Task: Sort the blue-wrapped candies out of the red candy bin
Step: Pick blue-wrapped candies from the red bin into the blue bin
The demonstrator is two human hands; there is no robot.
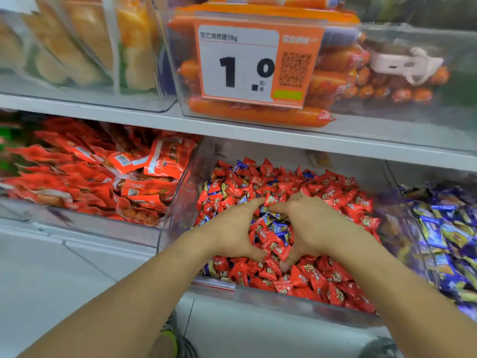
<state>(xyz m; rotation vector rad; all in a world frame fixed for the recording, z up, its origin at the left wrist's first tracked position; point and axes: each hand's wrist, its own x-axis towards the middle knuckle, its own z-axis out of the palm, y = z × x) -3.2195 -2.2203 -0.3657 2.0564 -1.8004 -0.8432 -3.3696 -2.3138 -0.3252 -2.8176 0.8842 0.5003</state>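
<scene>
A clear bin point(271, 297) on the lower shelf is heaped with red-wrapped candies point(322, 275), with a few blue-wrapped candies mixed in. Both my hands lie palm down on the heap in the middle of the bin. My left hand point(229, 228) and my right hand point(315, 223) curve toward each other, forefingers nearly meeting at the far side and thumbs at the near side. They ring a small cluster of red candies and blue-wrapped candies point(280, 226). The other fingers are sunk among the wrappers. Another blue-wrapped candy point(240, 165) lies at the bin's back left.
Right of the red bin stands a bin of blue and purple wrapped candies point(444, 241). To the left is a bin of flat red snack packets point(103, 171). The shelf above point(284, 138) carries orange sausages behind a price tag point(247, 63). A shoe point(170, 339) shows below.
</scene>
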